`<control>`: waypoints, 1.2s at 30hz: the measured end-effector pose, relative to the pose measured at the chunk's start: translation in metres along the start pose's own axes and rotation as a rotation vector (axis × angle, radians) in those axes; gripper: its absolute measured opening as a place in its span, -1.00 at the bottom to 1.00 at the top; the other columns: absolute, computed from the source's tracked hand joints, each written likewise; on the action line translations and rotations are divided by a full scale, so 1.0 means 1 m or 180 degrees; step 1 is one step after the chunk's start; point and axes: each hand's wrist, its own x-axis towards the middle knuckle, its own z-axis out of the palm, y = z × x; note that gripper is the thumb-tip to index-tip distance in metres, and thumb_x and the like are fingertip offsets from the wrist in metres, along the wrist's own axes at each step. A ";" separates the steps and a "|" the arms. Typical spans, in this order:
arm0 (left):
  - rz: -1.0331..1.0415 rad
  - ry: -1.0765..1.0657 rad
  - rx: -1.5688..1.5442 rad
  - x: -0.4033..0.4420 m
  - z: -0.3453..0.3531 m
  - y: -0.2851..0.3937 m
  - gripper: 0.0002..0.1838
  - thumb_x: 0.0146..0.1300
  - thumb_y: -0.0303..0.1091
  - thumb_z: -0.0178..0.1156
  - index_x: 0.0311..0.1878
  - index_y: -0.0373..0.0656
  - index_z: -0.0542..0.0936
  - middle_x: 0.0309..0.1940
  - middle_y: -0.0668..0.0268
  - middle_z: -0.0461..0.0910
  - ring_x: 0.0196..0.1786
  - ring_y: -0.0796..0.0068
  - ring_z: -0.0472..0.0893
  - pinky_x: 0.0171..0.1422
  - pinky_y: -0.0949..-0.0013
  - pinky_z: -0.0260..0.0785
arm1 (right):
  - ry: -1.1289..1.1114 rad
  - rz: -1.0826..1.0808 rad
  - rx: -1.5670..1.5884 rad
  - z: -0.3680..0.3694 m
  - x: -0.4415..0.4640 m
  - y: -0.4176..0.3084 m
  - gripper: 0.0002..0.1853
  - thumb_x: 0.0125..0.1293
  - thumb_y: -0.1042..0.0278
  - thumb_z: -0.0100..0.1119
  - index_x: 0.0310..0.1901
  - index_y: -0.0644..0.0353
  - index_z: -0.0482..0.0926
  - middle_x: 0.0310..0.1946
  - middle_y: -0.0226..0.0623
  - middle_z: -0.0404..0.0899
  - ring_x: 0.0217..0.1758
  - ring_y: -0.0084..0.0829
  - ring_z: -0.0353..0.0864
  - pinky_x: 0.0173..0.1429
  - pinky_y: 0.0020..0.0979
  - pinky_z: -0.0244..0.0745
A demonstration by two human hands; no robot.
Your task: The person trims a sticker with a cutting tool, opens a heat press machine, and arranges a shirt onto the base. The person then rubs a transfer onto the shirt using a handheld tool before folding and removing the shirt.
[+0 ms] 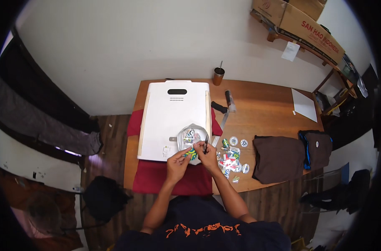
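Over the front edge of a white board (169, 121), my two hands meet. My left hand (178, 168) pinches a green and blue patterned sticker (191, 154). Close beside it, my right hand (208, 160) is closed on a slim black pen-like tool (205, 145), with its fingertips at the sticker's edge. Just beyond my fingers lies a round, pale, see-through container (180, 134) with several printed stickers inside. Whether it is a bag or a dish I cannot tell. Dark red cloth (171, 178) shows under and in front of the board.
Right of my hands, loose stickers (232, 161) lie in a pile. Folded brown garments (278, 159) sit further right. A tumbler (218, 76), a black tube (229, 100) and a white sheet (304, 105) are also on the table. Cardboard boxes (309, 31) rest on a shelf above.
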 end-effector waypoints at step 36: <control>0.0029 -0.0361 -0.0062 -0.008 -0.039 0.005 -0.65 0.46 -0.65 0.22 0.27 -0.43 0.60 0.08 0.19 0.68 0.08 0.57 0.66 0.16 0.54 0.53 | -0.0145 -0.0074 -0.0261 0.013 -0.030 0.010 -0.82 0.38 0.33 0.47 -0.12 0.22 0.71 -0.59 -0.75 0.22 -0.52 -0.85 0.12 -0.43 -0.63 -0.03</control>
